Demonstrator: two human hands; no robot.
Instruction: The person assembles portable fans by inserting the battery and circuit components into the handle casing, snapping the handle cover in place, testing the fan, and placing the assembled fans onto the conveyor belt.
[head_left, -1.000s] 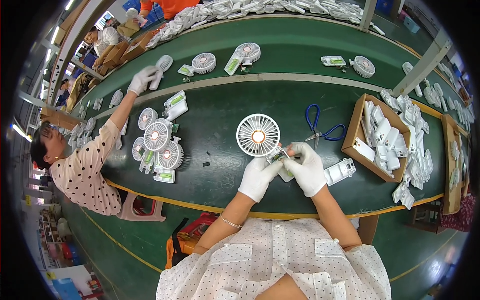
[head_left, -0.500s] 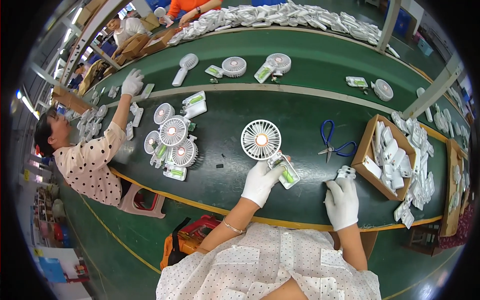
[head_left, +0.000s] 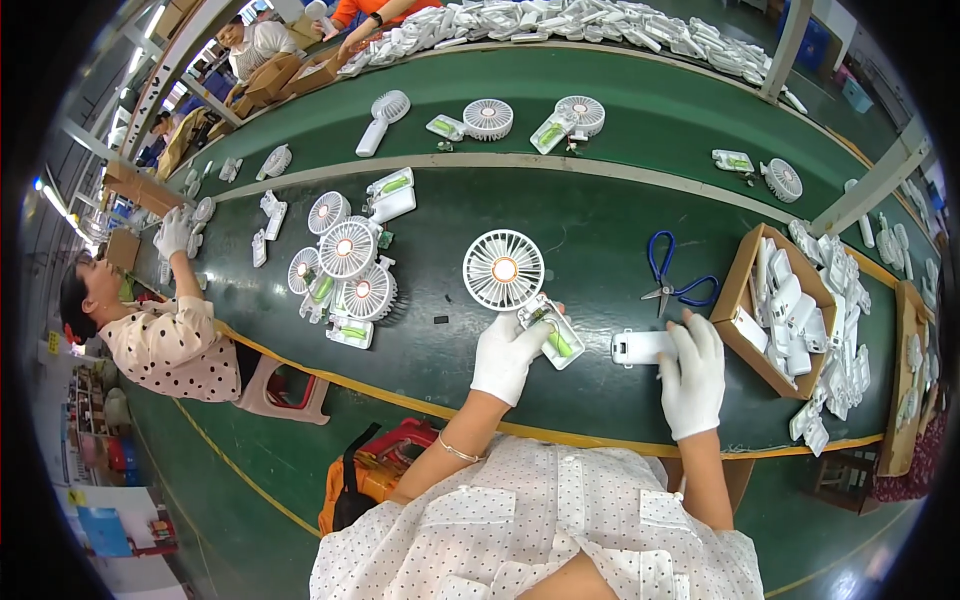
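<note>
My left hand, in a white glove, is closed around the opened handle of a small white fan. The fan's round head faces up, with an orange ring round its centre. Inside the handle shell a green battery shows. To the right, my gloved right hand grips one end of a white handle cover, which points left toward the fan. A gap separates the cover from the fan handle. Beyond my right hand lie blue-handled cutters, their jaws apart.
A cardboard box of white covers stands at the right, with more covers heaped beside it. Several opened fans are piled left. Behind runs a green belt carrying fan parts. A co-worker sits at far left.
My right hand has turned the white cover sideways, showing more of it. My left hand and the fan have shifted slightly left. The co-worker's arm has drawn back from the belt.
</note>
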